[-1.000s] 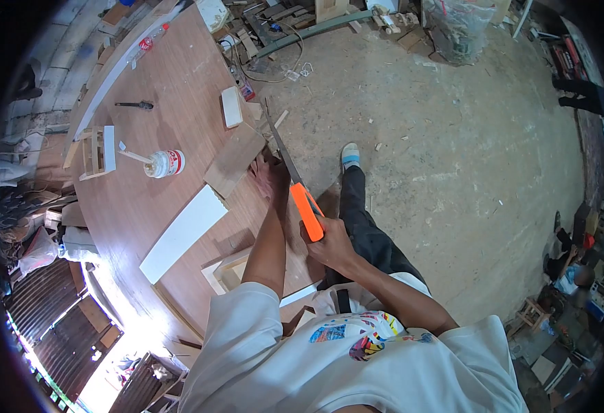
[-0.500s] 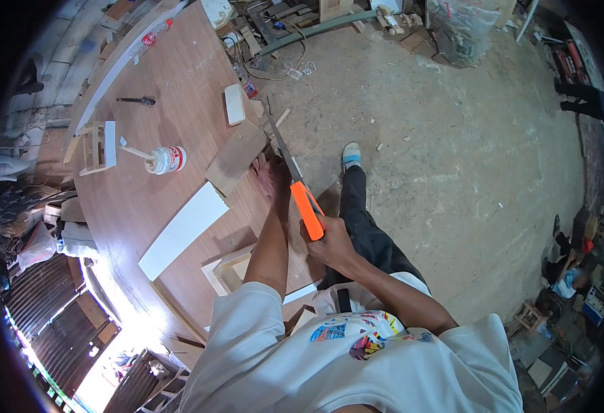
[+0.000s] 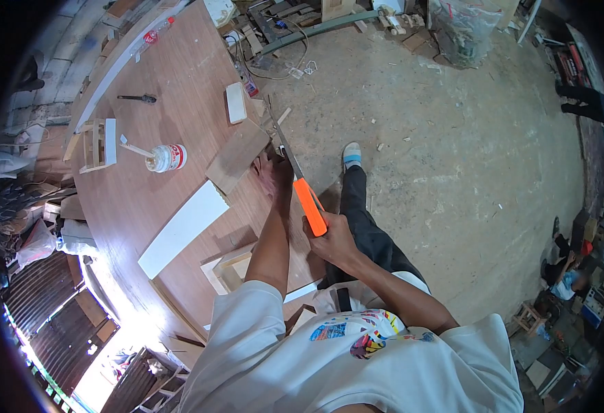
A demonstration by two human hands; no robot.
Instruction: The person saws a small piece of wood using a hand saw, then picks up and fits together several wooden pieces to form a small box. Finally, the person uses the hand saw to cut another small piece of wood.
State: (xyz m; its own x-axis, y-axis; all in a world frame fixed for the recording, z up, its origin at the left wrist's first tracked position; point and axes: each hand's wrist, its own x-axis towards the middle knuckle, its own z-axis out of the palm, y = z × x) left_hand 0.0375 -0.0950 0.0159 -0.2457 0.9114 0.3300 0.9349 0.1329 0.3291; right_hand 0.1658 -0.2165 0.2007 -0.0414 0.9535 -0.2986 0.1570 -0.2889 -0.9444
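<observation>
My right hand (image 3: 332, 237) is closed around the orange handle of a hand saw (image 3: 309, 206). The saw's dark blade slants up and left past the table edge. Close beside the blade, my left hand (image 3: 270, 173) bends over the edge of the table; its fingers are partly in shadow, and what they grip is mostly hidden. A small pale end shows between that hand and the blade. Touching distance from the left fingers lies a brown board (image 3: 239, 156). A long white panel (image 3: 184, 229) rests against its lower end.
On the wooden table (image 3: 178, 89) stand a glue tub (image 3: 166, 158) with a stick, a small slatted frame (image 3: 98, 146), a brush (image 3: 137, 98), a white block (image 3: 235, 103) and a wooden box frame (image 3: 232, 268). A bag (image 3: 460, 34) and scraps lie on the floor. Another person sits far right.
The saw and my right hand have shifted slightly up and to the right. My left hand stays at the table edge, and a pale end beside the blade shows more clearly.
</observation>
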